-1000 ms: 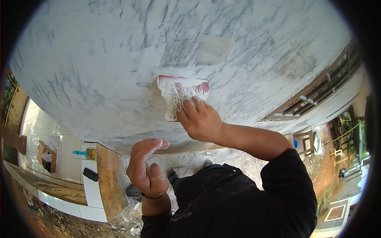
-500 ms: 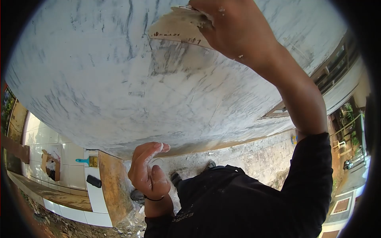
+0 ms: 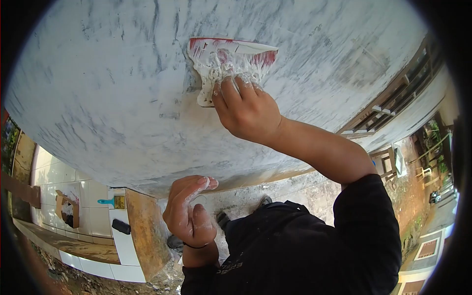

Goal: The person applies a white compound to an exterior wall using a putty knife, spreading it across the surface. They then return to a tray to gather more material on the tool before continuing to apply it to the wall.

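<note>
My right hand (image 3: 248, 110) grips a putty spreader (image 3: 233, 54), a wide blade with a red edge smeared with white putty. Its blade lies against the grey-white wall (image 3: 123, 98), with the fingers pressed onto its lower part. Below, my left hand (image 3: 189, 214) hovers in front of the wall's base, palm turned inward. Its fingers are bent and the thumb stands apart, with no object visible between them. White putty coats its fingertips, and a dark band circles the wrist.
At left, a blue-handled brush (image 3: 112, 201) and a black case (image 3: 121, 226) lie on a tiled ledge. An opened cardboard box (image 3: 67, 209) sits on the tiles behind. A wooden window frame (image 3: 393, 98) interrupts the wall at right. Rough concrete ground (image 3: 290, 194) runs along the wall.
My right hand has moved down the wall with the spreader, whose coated red-edged face now shows. The left hand has barely shifted.
</note>
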`<move>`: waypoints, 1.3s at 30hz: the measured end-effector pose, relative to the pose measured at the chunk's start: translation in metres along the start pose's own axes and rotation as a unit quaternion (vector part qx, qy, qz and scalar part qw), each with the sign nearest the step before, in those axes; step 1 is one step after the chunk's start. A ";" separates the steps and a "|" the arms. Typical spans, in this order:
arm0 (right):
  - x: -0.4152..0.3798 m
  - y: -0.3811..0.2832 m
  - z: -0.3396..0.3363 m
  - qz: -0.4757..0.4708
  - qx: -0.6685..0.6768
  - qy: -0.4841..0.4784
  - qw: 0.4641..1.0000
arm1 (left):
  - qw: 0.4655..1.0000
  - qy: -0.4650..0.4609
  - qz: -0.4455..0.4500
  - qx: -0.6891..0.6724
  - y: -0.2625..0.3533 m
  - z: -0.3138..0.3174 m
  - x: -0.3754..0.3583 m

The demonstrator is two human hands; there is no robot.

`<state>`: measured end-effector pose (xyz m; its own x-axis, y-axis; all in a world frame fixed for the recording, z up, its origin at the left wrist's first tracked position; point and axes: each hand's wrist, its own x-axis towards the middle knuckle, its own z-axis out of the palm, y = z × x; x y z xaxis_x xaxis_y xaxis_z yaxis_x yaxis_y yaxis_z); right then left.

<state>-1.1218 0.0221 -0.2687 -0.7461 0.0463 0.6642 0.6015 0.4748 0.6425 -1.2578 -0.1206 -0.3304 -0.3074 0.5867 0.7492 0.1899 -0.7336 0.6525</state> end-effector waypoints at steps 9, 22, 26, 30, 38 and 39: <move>-0.054 -0.053 -0.022 -0.027 0.162 -0.122 0.979 | 1.000 0.018 -0.010 -0.013 0.004 -0.009 -0.011; 0.070 0.098 -0.048 0.106 0.162 -0.104 0.976 | 1.000 -0.005 -0.009 -0.020 0.009 -0.001 -0.004; 0.119 0.129 -0.081 0.099 0.122 -0.161 0.974 | 0.999 0.004 -0.008 -0.033 0.008 0.004 -0.001; 0.139 0.113 -0.134 0.150 0.087 -0.217 0.961 | 1.000 0.002 -0.006 -0.030 0.007 0.002 0.001; 0.086 0.079 -0.081 0.005 0.023 0.035 0.999 | 0.999 0.007 -0.001 -0.047 0.010 0.005 0.009; 0.072 0.067 -0.057 -0.040 -0.050 0.063 0.996 | 0.999 0.008 0.003 -0.048 0.010 0.004 0.010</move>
<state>-1.1191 0.0070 -0.1560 -0.7547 -0.1028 0.6479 0.5716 0.3816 0.7264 -1.2547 -0.1206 -0.3161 -0.3212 0.5781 0.7501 0.1023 -0.7662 0.6344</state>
